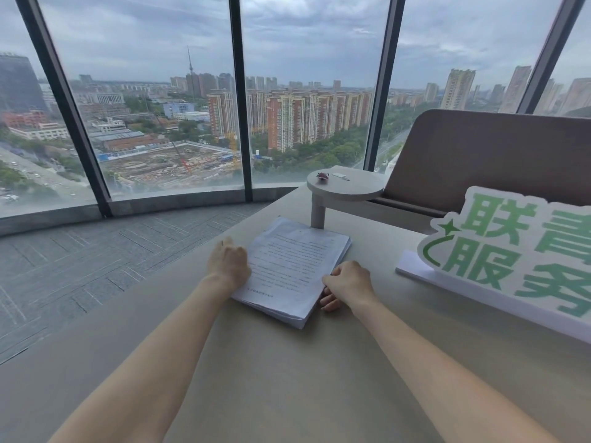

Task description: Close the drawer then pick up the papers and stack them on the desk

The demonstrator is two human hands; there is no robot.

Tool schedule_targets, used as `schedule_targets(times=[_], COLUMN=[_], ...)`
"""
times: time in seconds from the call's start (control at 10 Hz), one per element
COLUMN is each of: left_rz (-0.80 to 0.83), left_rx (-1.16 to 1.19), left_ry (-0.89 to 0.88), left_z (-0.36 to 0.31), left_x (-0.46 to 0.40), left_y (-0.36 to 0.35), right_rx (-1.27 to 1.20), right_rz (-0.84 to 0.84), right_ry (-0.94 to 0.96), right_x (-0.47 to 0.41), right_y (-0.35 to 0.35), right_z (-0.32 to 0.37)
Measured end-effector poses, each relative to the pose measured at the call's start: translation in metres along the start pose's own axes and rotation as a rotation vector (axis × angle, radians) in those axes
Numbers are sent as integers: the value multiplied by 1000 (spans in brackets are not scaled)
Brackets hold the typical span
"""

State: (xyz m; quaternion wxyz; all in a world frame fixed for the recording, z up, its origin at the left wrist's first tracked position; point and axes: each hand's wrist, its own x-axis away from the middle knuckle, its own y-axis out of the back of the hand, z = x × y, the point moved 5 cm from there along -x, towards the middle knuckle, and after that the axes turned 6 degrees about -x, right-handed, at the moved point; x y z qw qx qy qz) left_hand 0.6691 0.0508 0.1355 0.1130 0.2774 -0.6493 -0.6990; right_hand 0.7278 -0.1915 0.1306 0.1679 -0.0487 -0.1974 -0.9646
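Note:
A thick stack of printed white papers (292,266) lies flat on the beige desk (287,362), turned a little clockwise. My left hand (228,265) presses against the stack's left edge with curled fingers. My right hand (347,284) grips the stack's right edge near its front corner, fingers tucked at the side of the sheets. Both hands bracket the pile from either side. No drawer is in view.
A small round raised shelf (345,187) on a post stands just behind the papers, with a small dark object and a flat white item on it. A white and green sign (511,251) stands at the right. A brown partition (495,158) rises behind. Carpeted floor and windows lie to the left.

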Motion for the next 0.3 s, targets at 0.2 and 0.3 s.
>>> schedule_targets(times=[0.2,0.3], left_rz=[-128,-106], left_rx=[68,136], left_ry=[-47,-54], left_z=[-2,-2], left_x=[8,14], left_y=[21,28], right_rx=[72,208], right_rz=[-15,-67], right_ry=[3,32], right_x=[7,17], right_y=[6,16], right_z=[4,6])
